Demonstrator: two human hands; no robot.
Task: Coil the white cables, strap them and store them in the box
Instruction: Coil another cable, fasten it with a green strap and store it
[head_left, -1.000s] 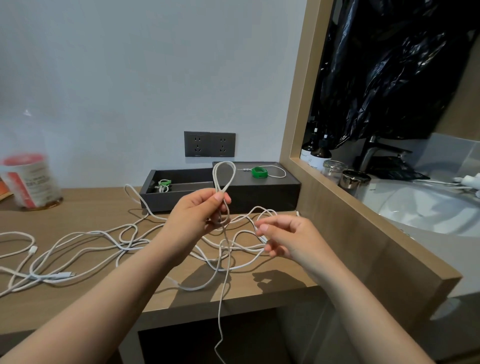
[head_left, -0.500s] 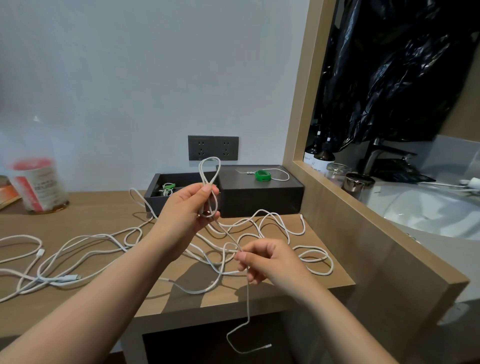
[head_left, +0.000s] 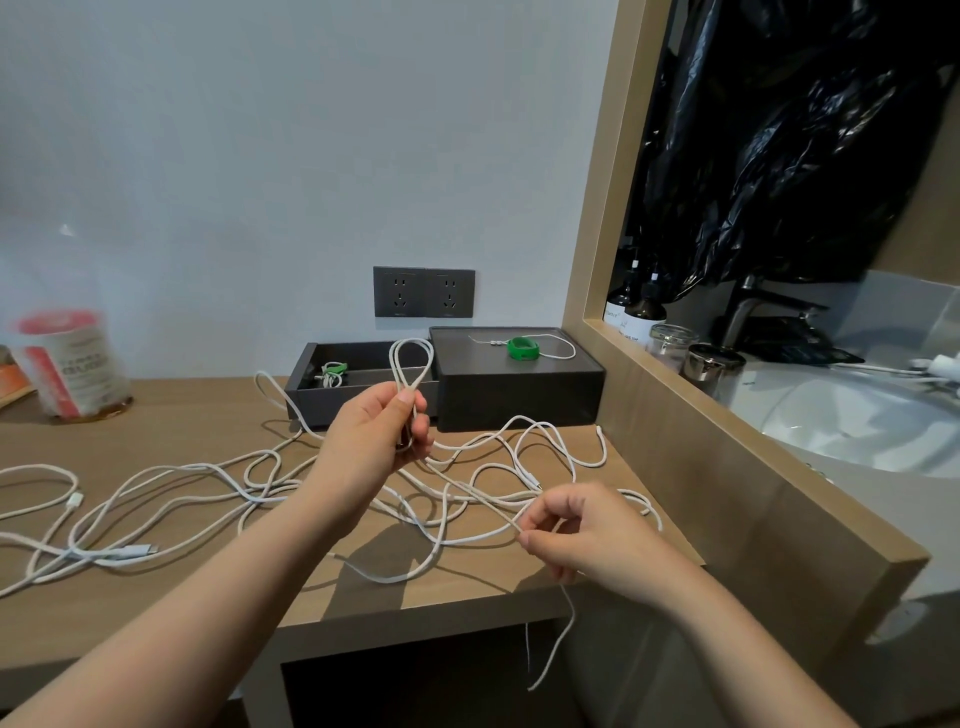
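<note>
My left hand (head_left: 371, 441) pinches a white cable, and a small loop (head_left: 413, 361) of it stands up above the fingers. That cable runs down and right to my right hand (head_left: 576, 530), which pinches it near the desk's front edge; its free end (head_left: 550, 654) hangs below the edge. Several more white cables (head_left: 171, 499) lie tangled across the wooden desk. The dark box (head_left: 374, 402) sits at the back, open, with a coiled cable and green strap (head_left: 332, 371) inside. A green strap (head_left: 523, 348) lies on the box lid (head_left: 519, 384).
A red-and-white container (head_left: 67, 364) stands at the back left. Two wall sockets (head_left: 423, 292) are above the box. A wooden partition (head_left: 727, 467) borders the desk on the right, with bottles (head_left: 644, 312), jars and a sink (head_left: 857, 426) behind it.
My right hand has slid along the cable, down and right toward the desk's front edge, drawing it out. The left hand keeps its loop raised and has barely moved.
</note>
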